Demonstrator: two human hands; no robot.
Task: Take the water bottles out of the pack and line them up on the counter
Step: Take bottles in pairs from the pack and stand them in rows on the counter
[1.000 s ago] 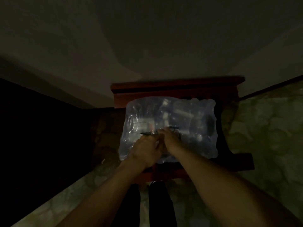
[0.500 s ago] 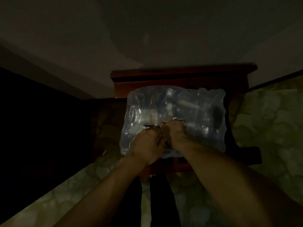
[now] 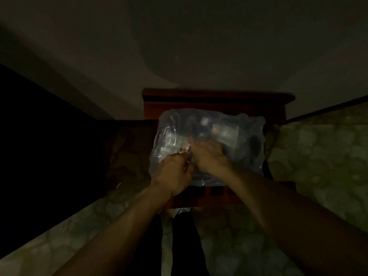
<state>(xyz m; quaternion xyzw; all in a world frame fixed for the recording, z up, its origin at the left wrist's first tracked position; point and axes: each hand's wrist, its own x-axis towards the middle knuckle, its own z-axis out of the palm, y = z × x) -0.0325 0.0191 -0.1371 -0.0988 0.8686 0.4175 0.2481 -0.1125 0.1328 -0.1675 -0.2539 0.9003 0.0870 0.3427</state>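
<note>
A pack of water bottles in clear shrink wrap lies on a dark red wooden stand in dim light. Several bottles show faintly through the film; none stands outside the pack. My left hand sits on the near left part of the pack's top, fingers curled and pinching the plastic wrap. Right beside it, my right hand grips the wrap at the middle of the top; it is blurred by motion. The two hands nearly touch.
A plain wall rises behind the stand. Patterned greenish floor spreads to the right and below, and a black area fills the left. My dark trouser legs stand just in front of the stand.
My right hand has moved a little forward and to the right across the pack's top, away from my left hand, tugging the wrap. The film looks more rumpled.
</note>
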